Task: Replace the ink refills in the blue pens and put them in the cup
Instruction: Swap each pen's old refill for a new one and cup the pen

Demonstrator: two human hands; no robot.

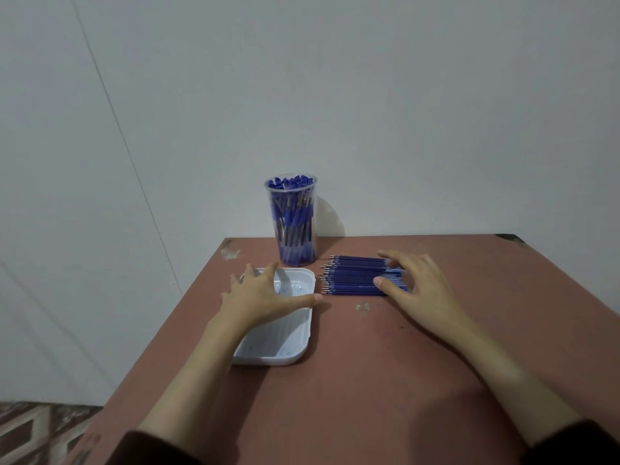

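At the far edge of the tabletop (369,364), close to the wall, stands the clear cup (268,209), packed with upright blue pens (295,223). Just near and right of the cup lies a flat pile of blue refills (352,276), laid side by side with their metal tips pointing left. Left of the pile sits a white tray (278,344), its far right corner close to those tips.

The right hand (419,280) rests on the right end of the pile, fingers apart and nearly straight. The thumb lies along the near edge and the forefinger along the far edge, so the hand brackets the refills and grips none of them. The left hand (265,292) is spread over the far part of the tray and holds nothing. Whether it touches the rim cannot be told.

The step in hand appears to be squaring the pile before work on the pens. No pen lies on the tabletop, and whether those in the cup already carry new refills cannot be told.

To do this step well:
- Press inward lightly with thumb and forefinger, since round refills are likely to roll if pushed from one side only.
- Keep the tips aligned and pointing left, so that one refill can be pinched off the edge without disturbing the rest.
- Keep the tray steady and near the pile, presumably to receive spent refills.
- Keep the sleeves away from the cup, which is tall, full and likely to tip.
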